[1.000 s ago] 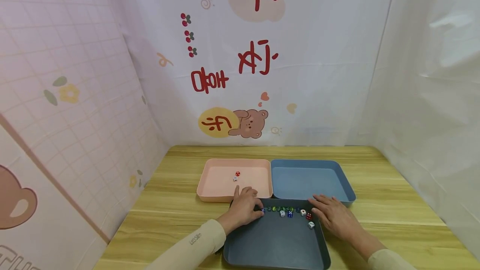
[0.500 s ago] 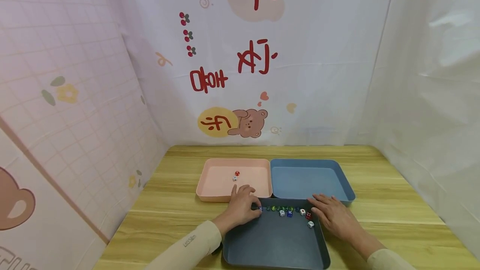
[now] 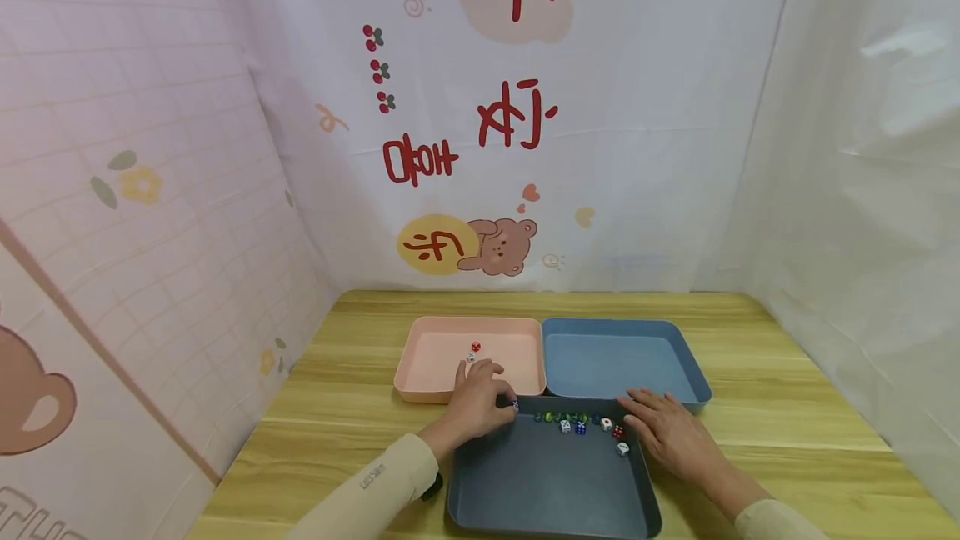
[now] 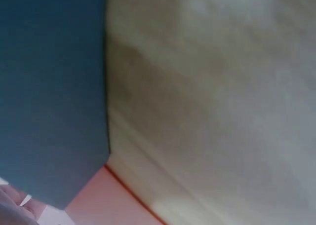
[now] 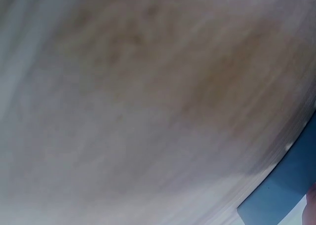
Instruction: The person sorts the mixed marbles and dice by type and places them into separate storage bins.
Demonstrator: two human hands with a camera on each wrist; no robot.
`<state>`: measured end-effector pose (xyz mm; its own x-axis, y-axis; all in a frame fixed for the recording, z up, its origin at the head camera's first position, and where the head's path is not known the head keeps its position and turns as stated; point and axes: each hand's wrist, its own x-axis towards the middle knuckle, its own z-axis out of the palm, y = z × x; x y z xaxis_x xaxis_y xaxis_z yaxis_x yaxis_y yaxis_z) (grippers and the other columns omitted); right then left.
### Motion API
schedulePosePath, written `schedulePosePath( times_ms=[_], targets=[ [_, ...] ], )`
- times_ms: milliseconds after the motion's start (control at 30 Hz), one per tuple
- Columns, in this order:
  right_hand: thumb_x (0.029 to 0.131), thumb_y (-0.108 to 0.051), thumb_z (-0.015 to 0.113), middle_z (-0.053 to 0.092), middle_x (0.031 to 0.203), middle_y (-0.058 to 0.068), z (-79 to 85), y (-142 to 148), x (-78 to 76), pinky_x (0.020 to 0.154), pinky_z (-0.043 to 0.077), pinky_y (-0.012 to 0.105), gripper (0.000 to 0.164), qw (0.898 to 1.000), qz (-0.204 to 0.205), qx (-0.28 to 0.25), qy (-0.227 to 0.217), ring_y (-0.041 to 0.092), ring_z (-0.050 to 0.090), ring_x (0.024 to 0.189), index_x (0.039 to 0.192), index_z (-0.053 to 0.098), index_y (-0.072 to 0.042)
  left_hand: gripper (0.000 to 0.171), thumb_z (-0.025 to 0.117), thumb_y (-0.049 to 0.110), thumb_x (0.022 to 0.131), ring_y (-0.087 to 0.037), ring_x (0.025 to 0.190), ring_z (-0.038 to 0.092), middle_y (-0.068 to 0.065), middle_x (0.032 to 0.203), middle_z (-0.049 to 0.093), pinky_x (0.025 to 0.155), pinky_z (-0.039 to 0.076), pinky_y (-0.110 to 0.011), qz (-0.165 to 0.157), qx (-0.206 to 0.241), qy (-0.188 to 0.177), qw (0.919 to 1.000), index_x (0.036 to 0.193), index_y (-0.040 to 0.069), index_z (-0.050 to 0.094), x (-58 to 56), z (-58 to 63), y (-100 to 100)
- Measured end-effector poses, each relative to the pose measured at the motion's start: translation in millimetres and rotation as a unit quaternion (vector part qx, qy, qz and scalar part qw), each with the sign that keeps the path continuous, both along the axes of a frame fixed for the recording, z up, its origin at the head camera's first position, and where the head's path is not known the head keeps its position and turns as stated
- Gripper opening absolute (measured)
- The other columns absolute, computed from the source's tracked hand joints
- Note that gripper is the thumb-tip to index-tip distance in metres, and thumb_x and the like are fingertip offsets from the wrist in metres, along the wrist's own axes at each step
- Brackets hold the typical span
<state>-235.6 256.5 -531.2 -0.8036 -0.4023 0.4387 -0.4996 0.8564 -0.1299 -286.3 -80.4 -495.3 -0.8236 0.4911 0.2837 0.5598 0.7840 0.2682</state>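
In the head view my left hand (image 3: 474, 403) pinches a blue die (image 3: 515, 405) between thumb and forefinger, over the back left corner of the dark grey tray (image 3: 555, 490). My right hand (image 3: 666, 430) rests, fingers extended, on that tray's back right corner. Along the tray's back wall lies a row of green and dark marbles (image 3: 566, 417). In front of them sit a white die (image 3: 565, 427) and another blue die (image 3: 581, 428). Toward the right are a red die (image 3: 618, 432) and two more white dice. The left wrist view shows a hand only at its lower corner.
Behind the grey tray stand a pink tray (image 3: 435, 357) and a blue tray (image 3: 615, 357), side by side. The pink one holds a red die (image 3: 476, 347) and a white die (image 3: 471, 357). Printed cloth hangs behind the wooden table (image 3: 787, 407) and at its sides.
My left hand has lifted the blue die from the row and moved it back and left, toward the pink tray. The right hand has stayed in place.
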Motion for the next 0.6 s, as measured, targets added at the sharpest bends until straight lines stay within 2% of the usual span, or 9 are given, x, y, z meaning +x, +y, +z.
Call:
schedulePosePath(
  times_ms=[300,600],
  targets=[
    [0.091,-0.032,0.052,0.054,0.125,0.007,0.0,0,0.8,0.095,0.028,0.055,0.037,1.000,-0.005,0.004,-0.014,0.031,0.046,0.117,0.123,0.058,-0.015,0.005,0.067,0.036,0.076,-0.027,0.119,0.037,-0.005,0.118,0.051,0.099,0.006,-0.062,0.021,0.022,-0.003,0.9995,0.076,0.031,0.068,-5.2,11.2,-8],
    [0.091,-0.028,0.053,0.054,0.124,0.009,-1.0,-1,1.0,0.094,0.028,0.056,0.035,1.000,0.004,-0.003,-0.006,0.033,0.047,0.116,0.122,0.059,-0.013,0.006,0.067,0.035,0.077,-0.026,0.120,0.035,-0.005,0.120,0.050,0.100,0.005,-0.061,0.028,0.030,-0.007,0.9991,0.077,0.029,0.067,-6.4,10.2,-9]
  ],
)
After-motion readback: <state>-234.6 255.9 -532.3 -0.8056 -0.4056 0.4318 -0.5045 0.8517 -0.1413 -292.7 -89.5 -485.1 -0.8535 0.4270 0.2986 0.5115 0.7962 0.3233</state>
